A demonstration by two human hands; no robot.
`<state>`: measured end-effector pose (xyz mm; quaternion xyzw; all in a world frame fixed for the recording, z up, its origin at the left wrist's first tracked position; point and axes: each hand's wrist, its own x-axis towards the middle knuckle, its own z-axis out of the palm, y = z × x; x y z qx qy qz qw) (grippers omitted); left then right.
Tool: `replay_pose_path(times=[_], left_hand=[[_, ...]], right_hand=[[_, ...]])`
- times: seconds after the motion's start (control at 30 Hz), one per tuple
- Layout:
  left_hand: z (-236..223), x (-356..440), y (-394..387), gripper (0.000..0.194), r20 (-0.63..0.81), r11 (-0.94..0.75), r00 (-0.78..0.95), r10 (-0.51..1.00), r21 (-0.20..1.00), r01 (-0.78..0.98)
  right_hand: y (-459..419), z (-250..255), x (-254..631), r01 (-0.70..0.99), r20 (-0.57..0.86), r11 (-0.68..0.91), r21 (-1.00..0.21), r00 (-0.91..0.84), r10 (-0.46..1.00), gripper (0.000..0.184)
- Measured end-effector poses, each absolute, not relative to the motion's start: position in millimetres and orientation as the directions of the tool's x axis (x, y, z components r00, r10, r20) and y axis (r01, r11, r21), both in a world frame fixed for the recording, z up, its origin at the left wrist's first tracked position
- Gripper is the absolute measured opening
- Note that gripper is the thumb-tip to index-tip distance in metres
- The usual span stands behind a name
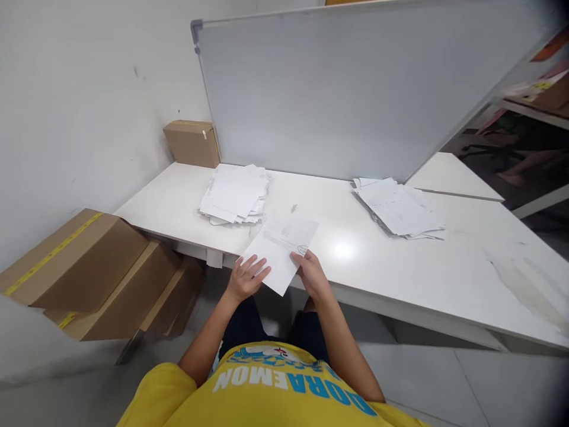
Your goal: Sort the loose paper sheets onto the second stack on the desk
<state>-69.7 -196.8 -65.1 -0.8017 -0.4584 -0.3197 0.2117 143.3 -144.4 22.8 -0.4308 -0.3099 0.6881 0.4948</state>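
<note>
A white sheet of paper (pixel 280 255) with faint print and a dark round stamp lies at the table's front edge, its near corner sticking out past the edge. My right hand (pixel 311 274) grips the sheet's right side, thumb on top and the other fingers mostly hidden beneath. On its left side rests my left hand (pixel 245 277), fingers stretched out and spread on the paper. Beyond the sheet to the left sits an uneven stack of papers (pixel 235 193). Another loose stack of papers (pixel 400 207) lies farther right.
The white table (pixel 347 255) backs onto a large whiteboard (pixel 333 89). A small cardboard box (pixel 193 144) stands at its far left corner. Larger cardboard boxes (pixel 89 261) with yellow tape are piled beside the table on the left. A torn, stained patch (pixel 524 284) marks the right end.
</note>
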Motion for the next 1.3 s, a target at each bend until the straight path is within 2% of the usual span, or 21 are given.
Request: replay_pose_path(times=[0.13, 0.33, 0.43, 0.5, 0.6, 0.67, 0.73, 0.83, 0.9, 0.97, 1.0, 1.03, 1.13, 1.2, 1.3], left_hand=[[-58.5, -80.6, -193.0, 0.044, 0.668, -0.47, 0.319, 0.672, 0.052, 0.881], [-21.1, -76.7, -143.9, 0.045, 0.562, -0.515, 0.367, 0.741, 0.125, 0.848], [8.9, -95.0, -89.5, 0.04, 0.575, -0.354, 0.184, 0.797, 0.199, 0.914], [24.6, -116.1, -50.7, 0.044, 0.551, -0.221, 0.053, 0.833, 0.243, 0.944], [35.4, -142.8, -11.0, 0.055, 0.386, -0.231, 0.145, 0.911, 0.184, 0.955], [35.8, -150.6, -1.7, 0.045, 0.312, -0.279, 0.233, 0.921, 0.113, 0.954], [34.2, -151.7, -1.8, 0.039, 0.297, -0.288, 0.253, 0.921, 0.077, 0.955], [32.8, -148.0, -8.0, 0.041, 0.314, -0.257, 0.218, 0.924, 0.088, 0.962], [33.2, -144.4, -13.2, 0.056, 0.285, -0.217, 0.18, 0.942, 0.103, 0.971], [34.4, -140.1, -19.9, 0.084, 0.187, -0.174, 0.156, 0.97, 0.086, 0.981], [35.3, -137.7, -24.1, 0.092, 0.132, -0.159, 0.15, 0.98, 0.06, 0.986], [36.2, -135.4, -28.7, 0.091, 0.092, -0.155, 0.152, 0.984, 0.025, 0.988], [40.0, -129.9, -44.2, 0.065, 0.091, -0.201, 0.207, 0.974, -0.07, 0.977], [43.1, -127.5, -55.4, 0.054, 0.124, -0.256, 0.263, 0.957, -0.07, 0.964], [47.4, -121.0, -77.1, 0.05, 0.224, -0.32, 0.312, 0.923, -0.002, 0.947]], right_hand=[[-160.8, -0.6, 168.3, -0.465, -0.312, -0.262, -0.846, 0.031, 0.95, 0.04], [-203.6, -32.5, 179.7, -0.504, -0.297, -0.093, -0.859, 0.343, 0.891, 0.045], [-213.6, -36.1, 182.0, -0.526, -0.306, -0.051, -0.849, 0.411, 0.858, 0.047], [-215.0, -34.5, 183.1, -0.54, -0.313, -0.032, -0.841, 0.437, 0.844, 0.049], [-214.1, -30.6, 183.2, -0.574, -0.321, -0.006, -0.819, 0.449, 0.834, 0.051], [-213.8, -28.8, 181.7, -0.602, -0.327, 0.014, -0.798, 0.452, 0.83, 0.051], [-214.1, -27.9, 179.1, -0.616, -0.326, 0.023, -0.787, 0.448, 0.832, 0.051], [-214.8, -26.8, 174.5, -0.621, -0.33, 0.004, -0.784, 0.423, 0.844, 0.051], [-214.9, -25.4, 172.4, -0.615, -0.334, -0.011, -0.789, 0.414, 0.847, 0.051], [-215.1, -23.3, 171.3, -0.605, -0.329, -0.015, -0.796, 0.412, 0.85, 0.052], [-215.3, -22.0, 170.9, -0.604, -0.325, -0.011, -0.797, 0.412, 0.851, 0.053], [-215.6, -20.6, 170.5, -0.607, -0.322, -0.008, -0.794, 0.411, 0.853, 0.054], [-217.0, -16.6, 167.4, -0.639, -0.348, -0.009, -0.769, 0.405, 0.846, 0.055], [-217.9, -14.3, 163.1, -0.654, -0.366, -0.027, -0.756, 0.389, 0.845, 0.053], [-216.8, -10.9, 153.2, -0.67, -0.362, -0.04, -0.742, 0.349, 0.864, 0.049]])
